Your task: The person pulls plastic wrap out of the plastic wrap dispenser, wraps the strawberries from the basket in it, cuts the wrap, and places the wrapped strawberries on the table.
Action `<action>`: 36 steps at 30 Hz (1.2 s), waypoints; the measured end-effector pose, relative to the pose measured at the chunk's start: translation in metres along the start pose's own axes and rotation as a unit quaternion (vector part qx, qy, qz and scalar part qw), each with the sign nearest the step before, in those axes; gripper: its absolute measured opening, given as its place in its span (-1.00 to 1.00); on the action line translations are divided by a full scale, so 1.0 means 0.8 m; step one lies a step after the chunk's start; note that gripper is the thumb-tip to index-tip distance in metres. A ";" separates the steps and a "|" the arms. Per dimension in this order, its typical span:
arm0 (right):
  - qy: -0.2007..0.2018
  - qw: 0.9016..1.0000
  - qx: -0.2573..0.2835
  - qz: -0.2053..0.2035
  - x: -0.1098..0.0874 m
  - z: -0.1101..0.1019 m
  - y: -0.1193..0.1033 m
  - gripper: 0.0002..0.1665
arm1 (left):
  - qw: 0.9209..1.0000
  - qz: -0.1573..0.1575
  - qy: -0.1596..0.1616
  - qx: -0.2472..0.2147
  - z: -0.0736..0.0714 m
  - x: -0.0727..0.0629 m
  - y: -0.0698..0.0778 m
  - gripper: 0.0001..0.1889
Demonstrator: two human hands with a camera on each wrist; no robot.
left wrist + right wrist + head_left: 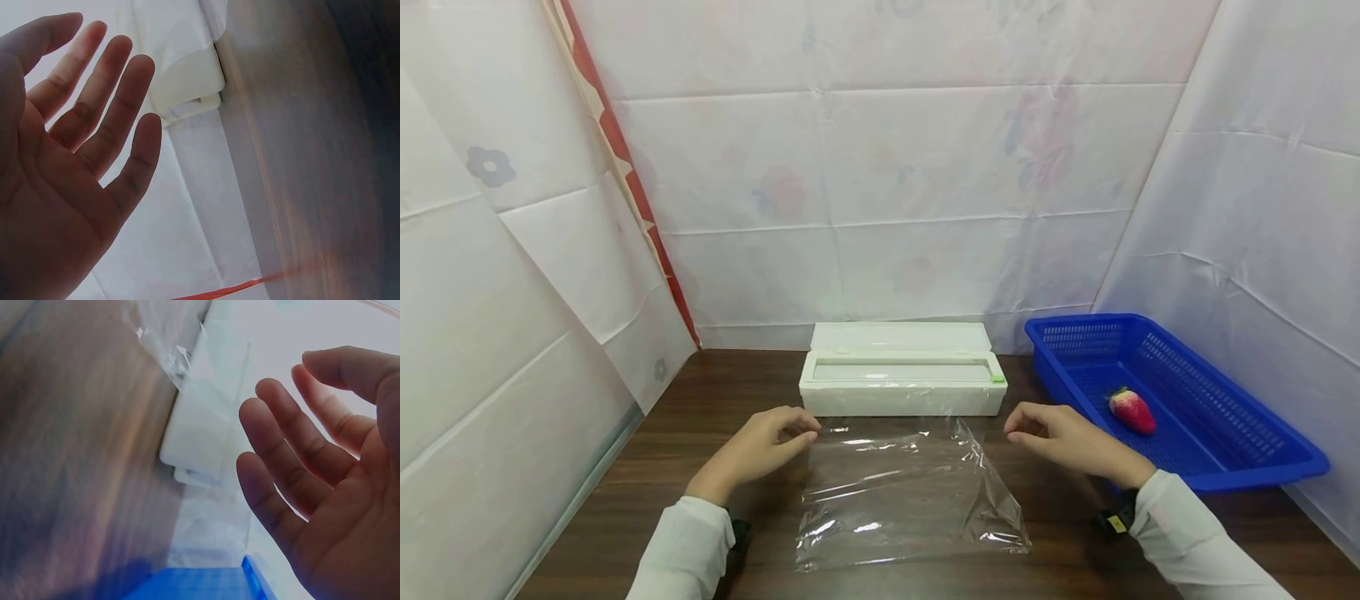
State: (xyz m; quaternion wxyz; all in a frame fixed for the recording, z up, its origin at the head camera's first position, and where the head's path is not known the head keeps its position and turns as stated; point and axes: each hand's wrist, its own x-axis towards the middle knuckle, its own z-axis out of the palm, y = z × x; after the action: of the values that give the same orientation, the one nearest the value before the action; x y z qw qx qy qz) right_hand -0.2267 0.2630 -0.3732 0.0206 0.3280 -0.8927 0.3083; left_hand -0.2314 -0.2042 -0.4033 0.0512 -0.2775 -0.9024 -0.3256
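Observation:
A sheet of clear plastic wrap (895, 500) lies over the dark wooden table in the head view, wrinkled and shiny, its far end reaching the white wrap dispenser box (902, 398). The box's lid (901, 337) stands raised at the back, and a small green slider (997, 378) sits at its right end. My left hand (767, 446) hovers at the sheet's far left corner, holding nothing, its fingers loosely bent and apart in the left wrist view. On the other side, my right hand (1060, 433) hovers off the box's right front corner, likewise holding nothing.
At the right stands a blue plastic basket (1255, 479) with a red strawberry (1132, 411) inside, close beyond my right forearm. White printed sheeting (880, 167) hangs behind the table and along both sides. A red-edged strip (632, 179) runs down the left corner.

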 end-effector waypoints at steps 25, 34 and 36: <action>0.042 0.990 -0.104 0.088 -0.029 -0.095 0.000 -0.86 | 0.999 -0.025 0.028 0.023 -0.001 -0.006 -0.015 -0.81; 0.052 0.987 -0.114 0.101 -0.035 -0.116 0.015 -0.79 | 0.999 -0.031 0.033 0.020 -0.004 -0.010 -0.021 -0.79; 0.047 0.987 -0.109 0.111 -0.036 -0.122 0.016 -0.78 | 0.999 -0.032 0.032 0.020 -0.005 -0.011 -0.022 -0.78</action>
State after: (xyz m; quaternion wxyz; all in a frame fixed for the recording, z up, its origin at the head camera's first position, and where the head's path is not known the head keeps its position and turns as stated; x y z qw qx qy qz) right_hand -0.2280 0.3420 -0.3077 0.0633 0.2079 -0.9499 0.2246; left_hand -0.2340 -0.2219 -0.4122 0.0749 -0.2372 -0.9149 -0.3179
